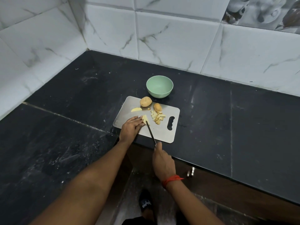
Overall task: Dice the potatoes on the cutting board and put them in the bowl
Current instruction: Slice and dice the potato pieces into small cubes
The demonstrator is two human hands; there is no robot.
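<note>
A steel cutting board (164,132) lies on the black counter. On it sit a whole potato (145,101), a smaller potato piece (157,107), a pale wedge (136,109) and a pile of diced pieces (157,117). My left hand (131,126) presses down on several potato strips (145,118) with its fingers fairly flat. My right hand (162,161) grips the handle of a knife (150,132), whose tip rests at the strips. An empty green bowl (159,86) stands just behind the board.
The black stone counter (73,95) runs into a corner of white marble-look tiled walls (162,41). The counter's front edge passes right under the board's near corner. A cabinet handle (190,172) and a foot in a black slipper (146,203) show below.
</note>
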